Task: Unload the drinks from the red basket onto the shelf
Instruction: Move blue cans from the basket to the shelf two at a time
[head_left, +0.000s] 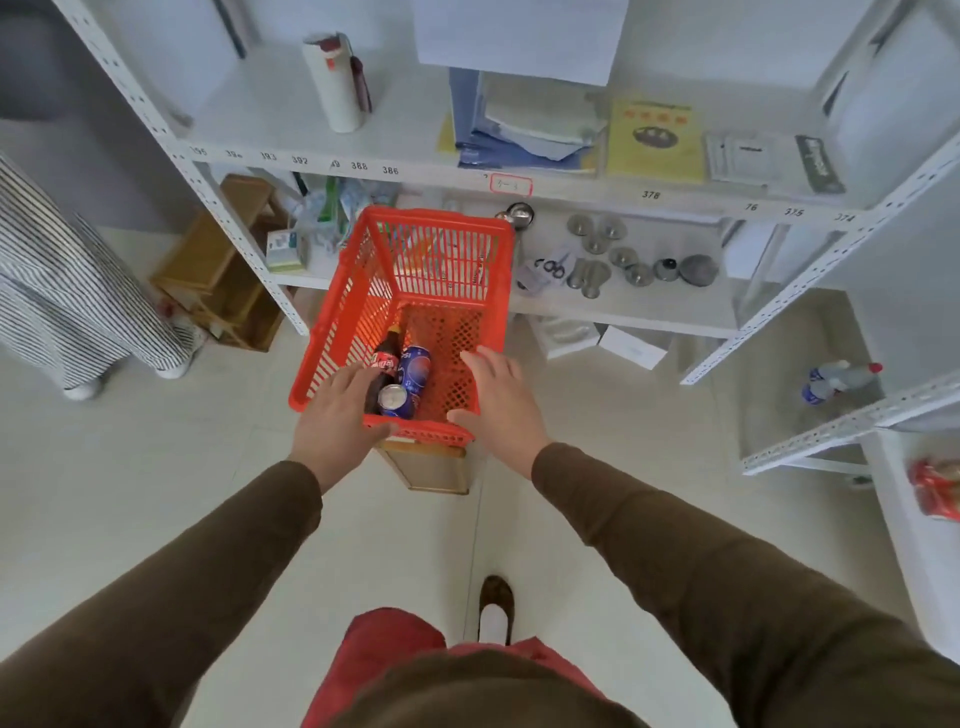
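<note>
Head view, looking down. Nearest the camera: two arms in brown sleeves reach forward over a pale tiled floor (130, 493), above red trousers and one brown shoe (496, 597). The left hand (337, 421) lies at the near-left corner of the red basket (358, 270), fingers loosely extended toward the drinks and thumb at the near rim; whether it has hold of anything cannot be told. The right hand (501, 400) hovers with fingers spread and relaxed over the near-right corner of the basket, thumb close to the rim, gripping nothing. The basket stands on a small wooden stand (431, 470) in front of the shelf (571, 187). Inside it, against the near-left wall, lie a dark cola bottle (385, 358) with a red label and, just beside it, two blue cans (413, 371), one on its side and one showing its silver top. Beyond, the lower board of the white shelf carries metal lids (597, 234) and scissors (553, 266); the upper board carries a white flask (335, 83), blue folders (519, 145) and a yellow booklet (654, 137). At far left stands another person in striped clothing (67, 291).
</note>
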